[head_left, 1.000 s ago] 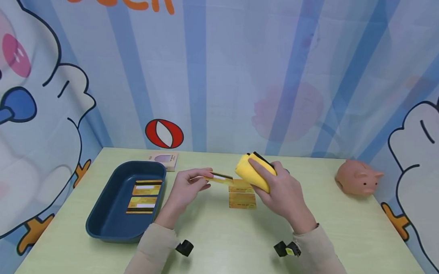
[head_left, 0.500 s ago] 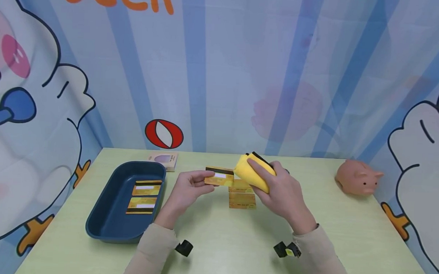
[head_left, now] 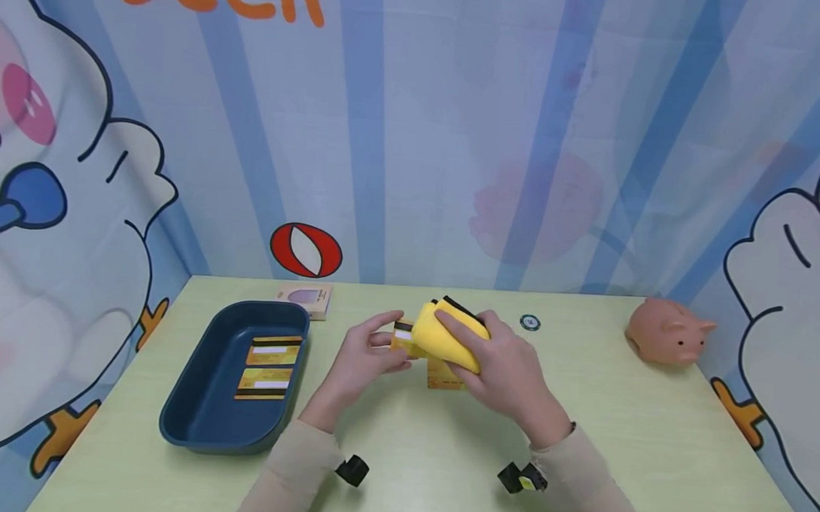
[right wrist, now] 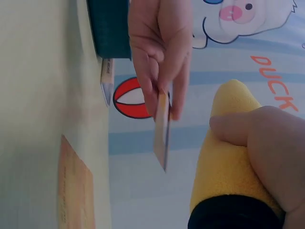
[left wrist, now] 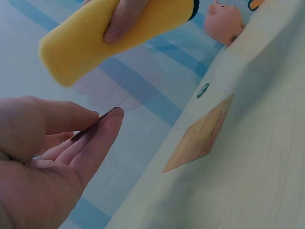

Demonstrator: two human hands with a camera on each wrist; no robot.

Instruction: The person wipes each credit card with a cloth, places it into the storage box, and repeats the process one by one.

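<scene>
My left hand [head_left: 367,356] pinches a gold bank card [head_left: 403,331] between thumb and fingers above the table, its black stripe and white strip facing me. The right wrist view shows this card [right wrist: 162,136] nearly edge-on. My right hand [head_left: 508,372] grips a folded yellow cloth [head_left: 441,338] with a black edge. In the head view the cloth overlaps the card's right part; in the right wrist view a gap shows between cloth [right wrist: 224,171] and card. Below, gold cards [left wrist: 200,136] lie on the table, partly hidden by my right hand and the cloth in the head view.
A dark blue tray [head_left: 201,422] stands on the left, with two gold cards [head_left: 265,383] lying in it stripe side up. Behind it is a small pink box [head_left: 313,299]. A round chip [head_left: 530,322] and a pink piggy bank [head_left: 668,333] sit on the right.
The left hand turned the card from nearly flat to facing me. The right hand moved left and slightly down with the cloth, over the card; the chip behind came into view.
</scene>
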